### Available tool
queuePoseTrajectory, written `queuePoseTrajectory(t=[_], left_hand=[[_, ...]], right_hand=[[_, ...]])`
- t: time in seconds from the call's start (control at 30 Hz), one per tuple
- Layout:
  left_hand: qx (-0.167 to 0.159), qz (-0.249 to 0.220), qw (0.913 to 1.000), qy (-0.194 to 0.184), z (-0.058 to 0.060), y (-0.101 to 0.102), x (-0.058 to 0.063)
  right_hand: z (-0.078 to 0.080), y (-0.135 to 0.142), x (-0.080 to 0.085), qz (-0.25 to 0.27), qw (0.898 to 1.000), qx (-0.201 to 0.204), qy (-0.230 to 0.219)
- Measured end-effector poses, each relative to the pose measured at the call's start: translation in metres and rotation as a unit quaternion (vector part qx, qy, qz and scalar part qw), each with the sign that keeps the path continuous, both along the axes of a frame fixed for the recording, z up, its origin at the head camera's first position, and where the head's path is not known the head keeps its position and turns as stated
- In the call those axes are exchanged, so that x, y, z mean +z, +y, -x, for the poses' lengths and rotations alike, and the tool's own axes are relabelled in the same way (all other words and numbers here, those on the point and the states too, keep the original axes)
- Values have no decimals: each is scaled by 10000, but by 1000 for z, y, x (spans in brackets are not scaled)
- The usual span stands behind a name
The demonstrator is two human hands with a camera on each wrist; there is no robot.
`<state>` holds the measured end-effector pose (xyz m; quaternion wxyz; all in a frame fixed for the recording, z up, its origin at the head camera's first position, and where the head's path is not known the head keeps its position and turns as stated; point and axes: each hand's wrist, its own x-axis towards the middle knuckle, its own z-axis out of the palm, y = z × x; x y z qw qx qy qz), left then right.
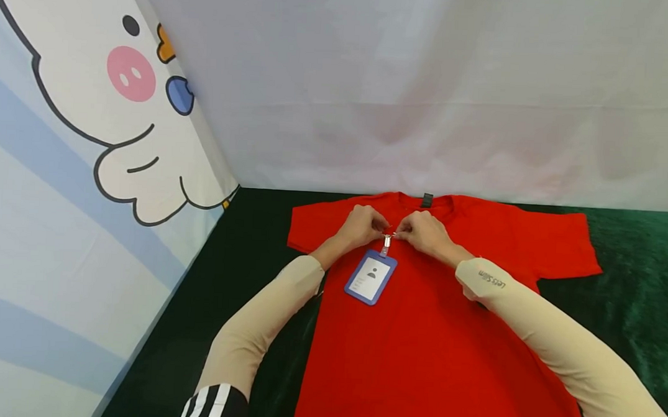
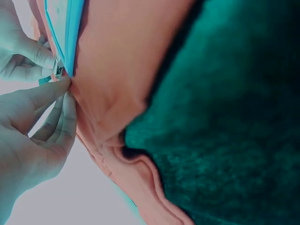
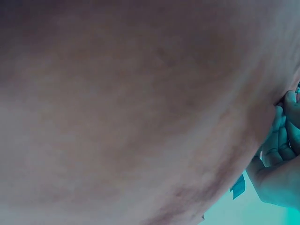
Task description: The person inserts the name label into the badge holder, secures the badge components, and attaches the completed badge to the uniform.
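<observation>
A red T-shirt (image 1: 418, 336) lies spread out with its collar at the far side. On its chest lies a blue-framed ID badge (image 1: 371, 277), tilted, its card showing a figure icon. A short strap joins the badge to a metal badge clip (image 1: 387, 241), which sits between my two hands. My left hand (image 1: 363, 226) pinches at one side of the clip's top with thumb and fingertips, and my right hand (image 1: 424, 231) pinches at the other side. Close up, the left wrist view has the clip (image 2: 59, 69) between both sets of fingertips. I cannot tell whether shirt cloth is pinched too.
Dark green cloth (image 1: 637, 321) covers the table under the shirt. A pale curtain (image 1: 428, 94) rises behind the far edge, and a cartoon-printed panel (image 1: 82, 210) stands at the left. A dark label (image 1: 426, 201) sticks up at the collar.
</observation>
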<state>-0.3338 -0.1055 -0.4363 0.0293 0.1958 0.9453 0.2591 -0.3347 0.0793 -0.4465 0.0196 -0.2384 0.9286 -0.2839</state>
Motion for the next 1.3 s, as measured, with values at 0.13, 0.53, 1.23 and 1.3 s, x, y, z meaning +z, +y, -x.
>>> queuePoseTrajectory(t=[0.13, 0.53, 1.23, 1.3], left_hand=[[-156, 85, 9998, 47, 3, -1, 0], [-562, 465, 9973, 78, 7, -3, 3], [-179, -68, 9997, 165, 8, -4, -2], [-216, 13, 9996, 177, 7, -3, -2]], right_hand=[[1, 0, -1, -57, 10000, -64, -3], [2, -1, -5, -41, 9998, -198, -14], [5, 5, 3, 873, 9953, -166, -389], [4, 6, 2, 877, 9949, -204, -463]])
